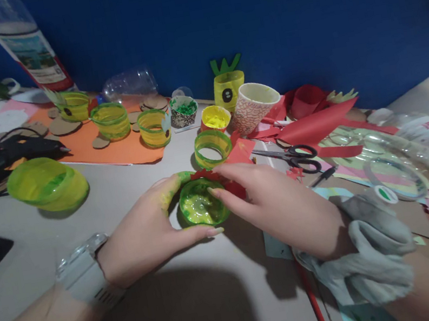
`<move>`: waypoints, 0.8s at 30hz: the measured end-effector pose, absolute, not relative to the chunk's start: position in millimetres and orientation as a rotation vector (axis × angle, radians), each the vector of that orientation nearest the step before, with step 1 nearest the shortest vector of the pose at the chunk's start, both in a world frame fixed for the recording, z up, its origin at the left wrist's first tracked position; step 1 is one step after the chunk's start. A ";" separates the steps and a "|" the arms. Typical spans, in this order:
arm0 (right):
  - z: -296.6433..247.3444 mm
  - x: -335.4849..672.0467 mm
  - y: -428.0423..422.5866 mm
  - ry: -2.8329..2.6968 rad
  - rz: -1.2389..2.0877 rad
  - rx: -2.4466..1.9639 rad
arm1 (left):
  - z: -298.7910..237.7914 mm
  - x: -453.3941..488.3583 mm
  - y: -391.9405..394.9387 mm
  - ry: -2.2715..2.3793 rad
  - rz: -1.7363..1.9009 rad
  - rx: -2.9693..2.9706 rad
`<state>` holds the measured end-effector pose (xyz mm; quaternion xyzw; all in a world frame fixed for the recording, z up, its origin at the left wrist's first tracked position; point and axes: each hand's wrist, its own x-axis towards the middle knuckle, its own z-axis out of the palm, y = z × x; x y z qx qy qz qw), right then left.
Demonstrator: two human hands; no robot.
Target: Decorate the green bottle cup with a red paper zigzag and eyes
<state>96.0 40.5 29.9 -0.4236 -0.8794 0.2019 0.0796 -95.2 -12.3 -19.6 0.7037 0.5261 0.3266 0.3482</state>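
Observation:
A bottle bottom (201, 206), painted green and yellow and shaped like a small cup, stands between my hands with its open top facing up. My left hand (154, 220) curves around its left side, thumb in front and fingers behind, paint on the skin near the index finger. A red paper piece (203, 174) lies along the cup's far rim. The fingertips of my right hand (256, 192) press on that paper, its thumb at the cup's right rim. Just behind is a green-painted plastic ring (213, 149).
Farther back are a yellow paint cup (215, 118), a green paint cup (184, 110) and a patterned paper cup (255, 105). Scissors (294, 157) and red paper scraps lie right. A glue gun (12, 156) and a painted cup (48, 185) are left. A blue wall (158, 22) rises behind.

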 end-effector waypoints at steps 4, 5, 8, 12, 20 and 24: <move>27.8 95.7 39.5 -2.635 0.545 -1.258 | -19.6 -95.2 -12.4 1.373 0.849 1.811; 27.5 95.4 39.6 -2.633 0.545 -1.251 | -19.5 -95.1 -12.5 1.374 0.852 1.814; 27.2 94.6 40.7 -2.616 0.542 -1.240 | -18.5 -94.0 -12.9 1.372 0.856 1.838; 27.6 94.9 43.0 -2.621 0.486 -1.199 | -17.3 -92.8 -13.1 1.362 0.868 1.866; 27.8 95.6 43.7 -2.625 0.470 -1.161 | -19.8 -93.7 -13.1 1.391 0.833 1.906; 28.6 94.6 44.1 -2.624 0.473 -1.136 | -18.1 -93.6 -13.5 1.395 0.840 1.908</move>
